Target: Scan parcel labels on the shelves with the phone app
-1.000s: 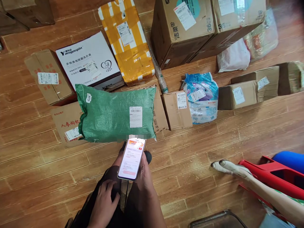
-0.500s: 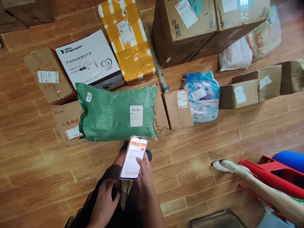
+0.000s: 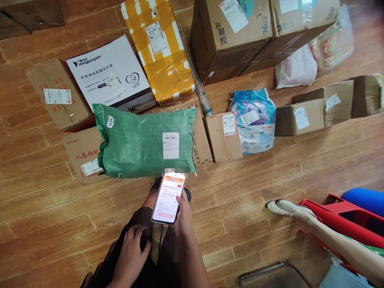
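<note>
My right hand [image 3: 183, 219] holds a smartphone [image 3: 168, 197] with its lit screen facing up, just in front of a green woven sack [image 3: 141, 142] that bears a white shipping label [image 3: 171, 145]. My left hand [image 3: 132, 253] rests flat on my knee with its fingers apart and holds nothing. The sack lies on a flat cardboard box [image 3: 82, 156] with red lettering. My dark shoes show just below the phone.
Parcels cover the wooden floor: a white carton [image 3: 109, 74], a yellow taped parcel [image 3: 160, 50], large brown boxes [image 3: 231, 36], a small carton [image 3: 223, 136], a blue plastic bag [image 3: 255, 120]. Another person's leg [image 3: 327, 240] and a red stool [image 3: 345, 218] are at right.
The phone has tilted and shifted slightly toward the sack's label. My thumb moved over the screen's edge. The view drifted a little; my left hand stayed on my knee.
</note>
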### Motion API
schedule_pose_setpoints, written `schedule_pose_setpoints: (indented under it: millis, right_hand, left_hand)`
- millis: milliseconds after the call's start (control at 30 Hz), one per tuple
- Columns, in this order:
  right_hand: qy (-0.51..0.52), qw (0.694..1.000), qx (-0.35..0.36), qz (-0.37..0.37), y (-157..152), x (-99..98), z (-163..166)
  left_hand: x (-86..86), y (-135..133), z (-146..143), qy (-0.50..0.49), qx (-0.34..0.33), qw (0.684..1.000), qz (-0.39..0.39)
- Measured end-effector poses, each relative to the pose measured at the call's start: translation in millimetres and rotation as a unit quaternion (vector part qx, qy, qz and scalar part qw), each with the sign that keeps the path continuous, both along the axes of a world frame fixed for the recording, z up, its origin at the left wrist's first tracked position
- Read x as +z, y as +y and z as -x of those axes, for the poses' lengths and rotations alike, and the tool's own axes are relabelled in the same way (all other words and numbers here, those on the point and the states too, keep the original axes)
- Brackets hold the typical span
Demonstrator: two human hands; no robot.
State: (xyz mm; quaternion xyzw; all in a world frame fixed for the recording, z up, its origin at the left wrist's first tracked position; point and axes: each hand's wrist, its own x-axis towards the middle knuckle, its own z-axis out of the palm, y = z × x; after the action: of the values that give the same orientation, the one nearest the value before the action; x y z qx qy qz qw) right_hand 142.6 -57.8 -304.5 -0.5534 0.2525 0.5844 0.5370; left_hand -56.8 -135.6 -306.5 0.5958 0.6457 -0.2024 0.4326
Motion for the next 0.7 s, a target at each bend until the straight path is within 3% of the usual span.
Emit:
schedule_pose_setpoints:
  millis: [400,700]
  right_hand:
    - [0.000,1.000,-0.017,0.016,0,-5.7,0]
    - [-0.007,0.998,-0.045,0.052,-18,-11.8,6]
  left_hand:
    - [0.7,2,1,0.001,-0.009,1.000,0.007]
    - [-0.7,1,3,-0.003,0.005,1.000,-0.004]
